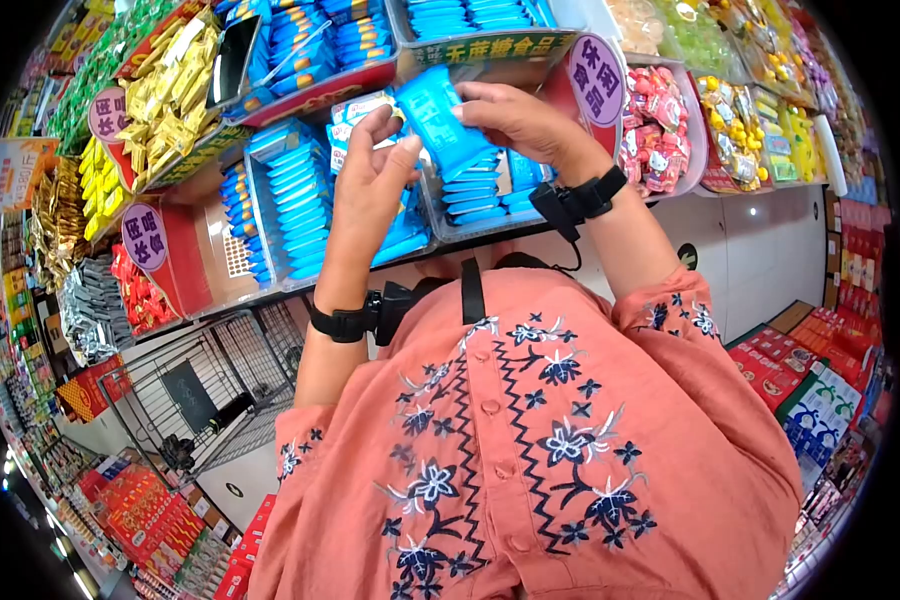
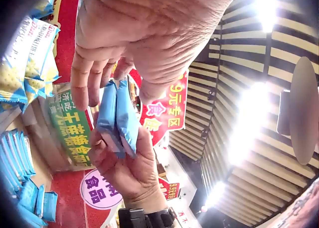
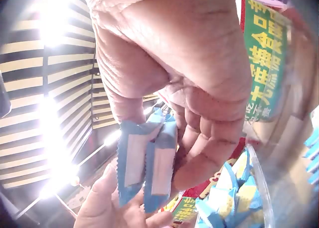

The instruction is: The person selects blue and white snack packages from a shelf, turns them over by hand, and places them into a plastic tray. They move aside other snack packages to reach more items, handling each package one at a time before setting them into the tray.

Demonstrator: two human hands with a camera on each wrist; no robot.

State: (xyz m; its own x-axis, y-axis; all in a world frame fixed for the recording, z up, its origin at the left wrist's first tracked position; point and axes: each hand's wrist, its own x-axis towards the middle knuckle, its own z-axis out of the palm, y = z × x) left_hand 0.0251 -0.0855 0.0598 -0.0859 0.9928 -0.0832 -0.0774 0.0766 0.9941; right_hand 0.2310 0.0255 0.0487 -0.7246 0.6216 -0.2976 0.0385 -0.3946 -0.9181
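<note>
Two blue wrapped snack packets point(image 1: 438, 120) are held side by side in my right hand point(image 1: 532, 125), above the front bins. The right wrist view shows that thumb on one side of the packets point(image 3: 160, 168) and the fingers on the other. My left hand point(image 1: 368, 180) is raised just left of the packets, its thumb close to their edge and its fingers loosely bent. From the left wrist, the packets' crimped ends point(image 2: 115, 83) show between the left fingers and thumb, with the right hand point(image 2: 132, 180) around the far end.
Below the hands, clear bins hold stacked blue packets point(image 1: 298, 210). Gold-wrapped sweets point(image 1: 175, 95) fill a bin at left, and pink packets point(image 1: 655, 125) one at right. A wire shopping cart point(image 1: 195, 390) stands at lower left. Purple round signs point(image 1: 596, 80) mark the shelf.
</note>
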